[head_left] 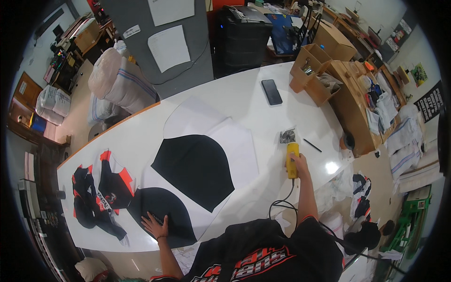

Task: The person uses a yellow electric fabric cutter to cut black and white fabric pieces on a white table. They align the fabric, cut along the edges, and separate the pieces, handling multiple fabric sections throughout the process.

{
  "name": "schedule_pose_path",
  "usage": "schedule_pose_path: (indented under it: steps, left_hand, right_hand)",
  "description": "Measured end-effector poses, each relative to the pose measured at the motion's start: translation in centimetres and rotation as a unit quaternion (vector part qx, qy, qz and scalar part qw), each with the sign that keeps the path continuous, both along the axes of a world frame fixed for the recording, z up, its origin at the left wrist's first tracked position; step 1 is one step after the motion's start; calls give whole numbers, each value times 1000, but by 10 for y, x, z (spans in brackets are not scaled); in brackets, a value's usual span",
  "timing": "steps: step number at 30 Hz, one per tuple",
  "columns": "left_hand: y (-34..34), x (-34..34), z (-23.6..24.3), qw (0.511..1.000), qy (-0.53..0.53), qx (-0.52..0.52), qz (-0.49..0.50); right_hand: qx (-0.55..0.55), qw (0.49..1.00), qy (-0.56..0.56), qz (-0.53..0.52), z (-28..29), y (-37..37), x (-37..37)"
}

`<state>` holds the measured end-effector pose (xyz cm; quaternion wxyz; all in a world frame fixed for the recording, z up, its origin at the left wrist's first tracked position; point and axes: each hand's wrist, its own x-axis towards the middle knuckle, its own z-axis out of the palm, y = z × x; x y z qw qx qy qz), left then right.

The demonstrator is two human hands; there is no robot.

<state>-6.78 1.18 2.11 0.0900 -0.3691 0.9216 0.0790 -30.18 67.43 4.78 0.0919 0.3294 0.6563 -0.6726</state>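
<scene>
My left hand [156, 225] lies flat with fingers spread on a black cut fabric piece [178, 214] near the table's front edge. At the right, my right hand [299, 162] is wrapped round the yellow body of an electric fabric cutter [292, 164]. Its metal cutting head [287, 136] points away from me, and a black cord [282, 202] trails from its rear. Beyond my left hand, a second black fabric piece [195, 164] rests on white sheets [239, 141]. Left of these lie black, orange and white printed fabric pieces [112, 183].
A phone [271, 92] and a black pen [312, 145] lie on the white table [225, 225]. Cardboard boxes [347, 89] stand along its right side, with a dark round container [346, 141] beside them. A grey pillar [174, 47] and stuffed sacks [124, 80] are beyond the far edge.
</scene>
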Motion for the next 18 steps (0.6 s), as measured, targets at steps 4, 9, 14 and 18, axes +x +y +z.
schedule_pose_path:
  steps: [4, 9, 14, 18]
  left_hand:
    - [13, -18, -24, 998, 51, -36, -1]
    - [26, -67, -36, 991, 112, -67, -32]
    - [-12, -109, -51, 982, 143, -124, -12]
    - [-24, -125, -66, 983, 114, -142, 27]
  right_hand:
    - [165, 985, 21, -36, -30, 28, -30]
    - [277, 960, 22, -24, -20, 49, -66]
    - [365, 930, -18, -41, -14, 66, -99]
    - [409, 911, -27, -38, -11, 80, -112]
